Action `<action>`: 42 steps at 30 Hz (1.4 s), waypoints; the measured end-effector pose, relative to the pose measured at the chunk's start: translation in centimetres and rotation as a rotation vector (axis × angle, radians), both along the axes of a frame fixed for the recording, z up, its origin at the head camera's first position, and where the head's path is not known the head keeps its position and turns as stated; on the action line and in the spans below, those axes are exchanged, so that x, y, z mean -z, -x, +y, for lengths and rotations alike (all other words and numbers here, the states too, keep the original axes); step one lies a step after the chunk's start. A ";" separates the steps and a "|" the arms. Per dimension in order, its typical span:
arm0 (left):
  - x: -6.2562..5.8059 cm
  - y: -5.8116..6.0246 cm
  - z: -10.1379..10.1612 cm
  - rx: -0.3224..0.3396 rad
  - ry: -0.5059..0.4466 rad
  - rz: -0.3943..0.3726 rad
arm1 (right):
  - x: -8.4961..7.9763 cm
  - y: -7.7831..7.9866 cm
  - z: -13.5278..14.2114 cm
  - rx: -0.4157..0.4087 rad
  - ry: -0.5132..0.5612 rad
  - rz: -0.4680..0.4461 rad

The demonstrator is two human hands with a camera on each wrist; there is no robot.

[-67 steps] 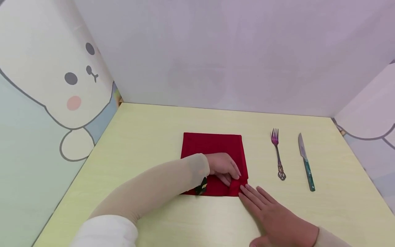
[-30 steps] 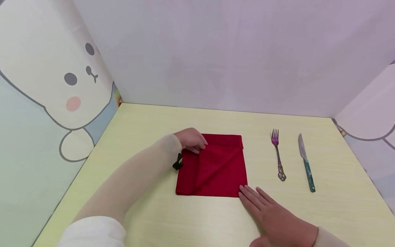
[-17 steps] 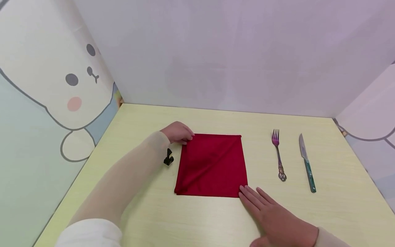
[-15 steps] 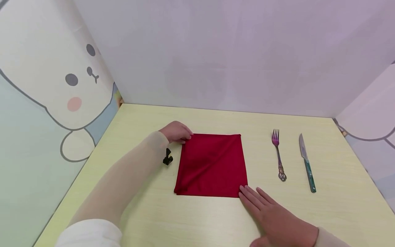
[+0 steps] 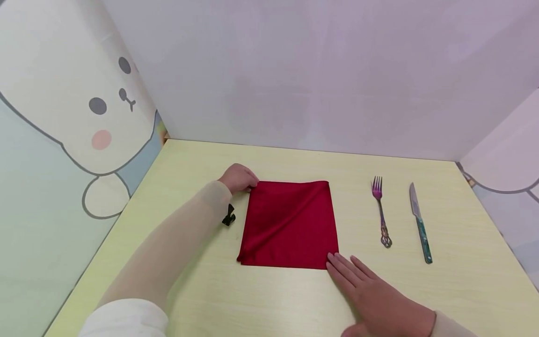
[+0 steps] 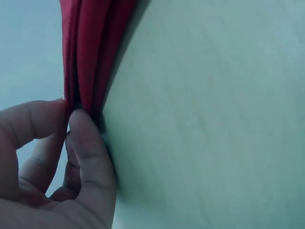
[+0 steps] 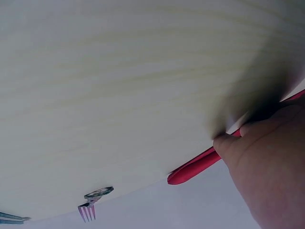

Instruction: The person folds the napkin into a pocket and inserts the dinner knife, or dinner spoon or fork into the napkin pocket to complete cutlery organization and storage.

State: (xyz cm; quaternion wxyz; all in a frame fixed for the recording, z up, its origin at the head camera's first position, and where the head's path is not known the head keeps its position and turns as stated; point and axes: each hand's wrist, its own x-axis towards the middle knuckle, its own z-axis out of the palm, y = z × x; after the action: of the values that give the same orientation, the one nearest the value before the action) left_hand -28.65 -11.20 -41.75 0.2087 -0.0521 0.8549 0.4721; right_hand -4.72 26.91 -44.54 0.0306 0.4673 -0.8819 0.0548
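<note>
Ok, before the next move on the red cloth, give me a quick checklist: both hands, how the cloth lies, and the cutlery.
1. Left hand gripping the far left corner of the red cloth: ok, thumb and fingers pinch it.
2. Right hand at the near right corner: ok, fingers extended, fingertips at the cloth.
3. Cloth's top face smooth: not ok, a ridge runs diagonally across it.
4. Layers underneath lying even: cannot tell, the top face hides them.
5. Fork apart from the cloth: ok, off to its right.
6. Knife apart from the cloth: ok, beyond the fork.
</note>
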 end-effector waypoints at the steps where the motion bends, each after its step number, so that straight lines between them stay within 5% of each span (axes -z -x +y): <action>1: 0.0 0.0 0.1 0.013 0.033 0.019 | 0.0 0.0 0.0 0.006 -0.009 -0.007; 11: -0.1 0.0 0.8 0.145 0.308 0.156 | 0.0 0.1 0.0 0.035 -0.035 -0.052; 29: 0.2 -0.4 1.0 0.317 0.433 0.237 | -0.5 0.0 -0.2 0.004 0.010 0.006; 38: -0.2 -1.3 1.5 0.380 0.397 0.318 | -0.9 -0.4 -0.2 0.051 0.009 -0.033; 42: -0.8 -2.3 2.6 0.453 0.211 0.226 | -0.9 -0.4 -0.3 0.056 -0.002 -0.044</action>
State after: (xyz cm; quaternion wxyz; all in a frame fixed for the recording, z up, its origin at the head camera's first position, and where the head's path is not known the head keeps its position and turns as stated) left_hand -26.32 -8.63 -40.92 0.2058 0.1720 0.9070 0.3247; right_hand -4.34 26.59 -43.63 0.0122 0.4411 -0.8951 0.0634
